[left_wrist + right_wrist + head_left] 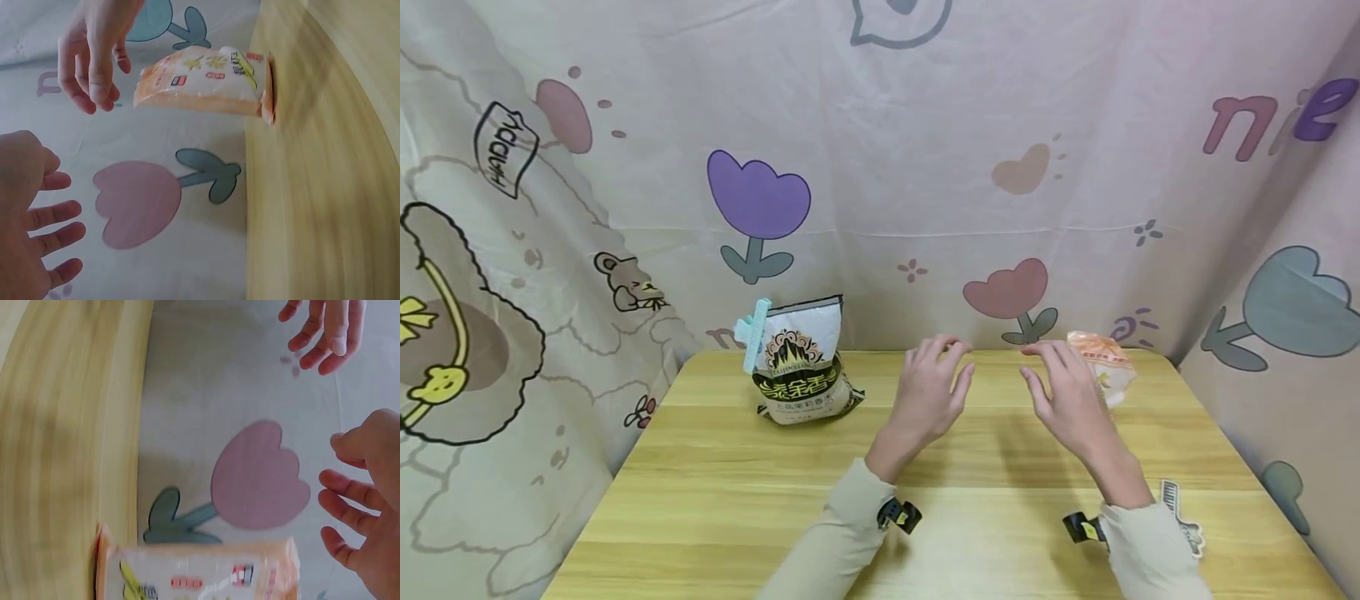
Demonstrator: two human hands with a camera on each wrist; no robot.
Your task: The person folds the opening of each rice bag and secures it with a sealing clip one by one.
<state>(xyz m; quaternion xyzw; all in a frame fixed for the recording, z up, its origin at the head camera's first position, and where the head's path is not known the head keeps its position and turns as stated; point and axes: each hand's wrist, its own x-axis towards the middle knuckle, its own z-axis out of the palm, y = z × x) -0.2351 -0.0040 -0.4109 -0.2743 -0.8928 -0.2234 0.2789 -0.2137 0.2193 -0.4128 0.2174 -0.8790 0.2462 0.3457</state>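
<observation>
Both hands hover over the middle of the table with nothing in them. My left hand (927,392) has loosely bent, spread fingers and is apart from everything. Level with it, my right hand (1070,400) is in front of an orange-and-white plastic bag (1108,367), hiding part of it. That bag (206,78) stands upright at the back right in the left wrist view. Left of my left hand stands a white, black and gold rice bag (801,367) with a light-blue clip (756,336) on its upper left corner. A pale clip (1182,518) lies by my right sleeve.
The light wooden table (715,508) meets a printed curtain (880,167) along its back edge, and the curtain also hangs at both sides. Each wrist carries a black strap with a small camera (901,515).
</observation>
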